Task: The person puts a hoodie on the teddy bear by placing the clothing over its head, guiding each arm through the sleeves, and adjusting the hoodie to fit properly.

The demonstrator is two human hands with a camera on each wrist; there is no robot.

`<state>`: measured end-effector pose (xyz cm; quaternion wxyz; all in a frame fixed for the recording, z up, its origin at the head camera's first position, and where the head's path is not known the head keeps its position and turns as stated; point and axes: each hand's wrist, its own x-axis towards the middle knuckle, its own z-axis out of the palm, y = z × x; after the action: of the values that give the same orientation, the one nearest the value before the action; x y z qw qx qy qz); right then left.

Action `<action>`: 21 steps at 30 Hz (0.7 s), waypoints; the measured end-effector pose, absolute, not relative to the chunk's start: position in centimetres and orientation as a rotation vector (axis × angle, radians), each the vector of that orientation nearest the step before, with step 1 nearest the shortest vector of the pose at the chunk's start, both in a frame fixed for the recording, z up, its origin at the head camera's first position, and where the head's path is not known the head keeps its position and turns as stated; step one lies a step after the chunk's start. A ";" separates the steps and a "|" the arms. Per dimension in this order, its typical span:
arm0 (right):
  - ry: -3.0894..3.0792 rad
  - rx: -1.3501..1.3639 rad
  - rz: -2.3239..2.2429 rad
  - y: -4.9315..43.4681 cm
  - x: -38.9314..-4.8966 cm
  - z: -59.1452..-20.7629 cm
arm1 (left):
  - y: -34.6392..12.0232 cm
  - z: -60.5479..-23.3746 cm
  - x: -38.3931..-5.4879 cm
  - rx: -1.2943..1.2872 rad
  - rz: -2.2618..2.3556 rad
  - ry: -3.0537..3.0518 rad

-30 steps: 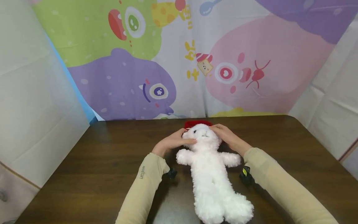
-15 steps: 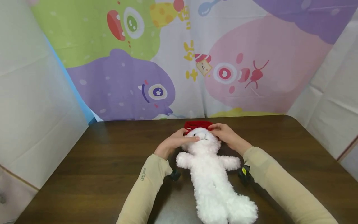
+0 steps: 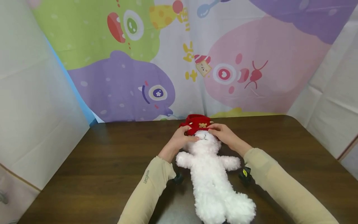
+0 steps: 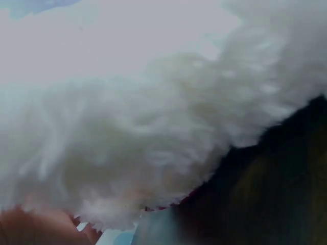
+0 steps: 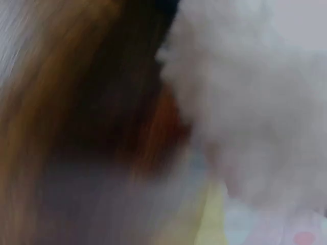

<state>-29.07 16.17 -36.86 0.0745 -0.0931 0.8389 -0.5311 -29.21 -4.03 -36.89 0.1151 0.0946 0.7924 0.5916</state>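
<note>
A white fluffy plush toy [image 3: 209,171] lies on its back on the dark wooden table [image 3: 112,155], arms spread and legs toward me. A small red garment [image 3: 195,119] with a tan bear patch sits over the top of its head, covering the ears. My left hand [image 3: 176,140] pinches the garment's left edge, its thumb lying across the plush's face. At the opposite edge my right hand [image 3: 227,136] pinches the red cloth. White fur [image 4: 153,112] fills much of the left wrist view, and fur [image 5: 255,112] shows blurred in the right wrist view.
Behind the table's far edge hangs a curtain [image 3: 190,93] printed with cartoon monsters. White cloth panels [image 3: 36,93] stand on both sides. Dark wrist cameras [image 3: 245,175] sit under the beige sleeves [image 3: 279,180].
The red garment has tipped up and forward over the plush's head, so its bear patch now shows. My left hand has shifted slightly right; the plush's head has slid slightly toward me.
</note>
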 end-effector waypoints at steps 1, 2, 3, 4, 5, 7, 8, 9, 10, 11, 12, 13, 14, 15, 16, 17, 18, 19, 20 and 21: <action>2.514 -0.329 -1.583 16.3 -28.9 -36.7 | -4.0 -37.0 -29.2 0.330 1.744 2.349; 2.517 -0.386 -1.566 16.3 -28.6 -36.4 | -3.9 -37.0 -29.1 0.385 1.748 2.386; 2.518 -0.434 -1.550 16.4 -28.5 -36.3 | -3.8 -37.1 -29.0 0.432 1.737 2.433; 2.526 -0.472 -1.534 16.4 -28.4 -36.3 | -3.7 -37.1 -28.9 0.456 1.716 2.491; 2.540 -0.493 -1.517 16.5 -28.3 -36.2 | -3.6 -37.2 -28.9 0.478 1.693 2.552; 2.602 -0.512 -1.470 16.4 -28.1 -36.3 | -3.5 -37.3 -28.6 0.483 1.643 2.665; 2.640 -0.515 -1.448 16.4 -28.1 -36.4 | -3.4 -37.4 -28.5 0.468 1.623 2.706; 2.675 -0.506 -1.431 16.4 -28.2 -36.8 | -3.4 -37.5 -28.5 0.446 1.606 2.739; 2.712 -0.495 -1.409 16.4 -28.1 -36.8 | -3.4 -37.5 -28.3 0.425 1.598 2.760; 2.749 -0.487 -1.382 16.3 -28.0 -36.8 | -3.4 -37.6 -28.3 0.407 1.600 2.769; 2.785 -0.484 -1.349 16.3 -27.8 -36.8 | -3.4 -37.6 -28.2 0.396 1.603 2.769; 2.818 -0.479 -1.321 16.2 -27.7 -36.7 | -3.5 -37.6 -28.1 0.387 1.609 2.765; 2.845 -0.476 -1.304 16.2 -27.5 -36.7 | -3.5 -37.5 -28.0 0.380 1.611 2.763; 2.870 -0.466 -1.288 16.1 -27.3 -36.5 | -3.5 -37.5 -27.9 0.379 1.613 2.764; 2.901 -0.467 -1.262 16.0 -27.1 -36.4 | -3.5 -37.5 -27.8 0.377 1.613 2.766; 2.932 -0.470 -1.237 15.9 -27.0 -36.4 | -3.6 -37.4 -27.8 0.374 1.613 2.771; 2.963 -0.470 -1.215 15.8 -26.8 -36.3 | -3.6 -37.4 -27.7 0.371 1.613 2.776; 2.989 -0.465 -1.201 15.7 -26.6 -36.2 | -3.6 -37.3 -27.6 0.369 1.613 2.782; 3.016 -0.470 -1.187 15.6 -26.4 -36.2 | -3.6 -37.3 -27.6 0.365 1.608 2.793; 3.042 -0.471 -1.169 15.5 -26.3 -36.1 | -3.5 -37.3 -27.5 0.364 1.602 2.803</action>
<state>-26.29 15.45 -36.15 -0.0757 -0.1428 0.9211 -0.3541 -27.51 -3.55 -37.26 -0.0536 0.1118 0.8615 0.4923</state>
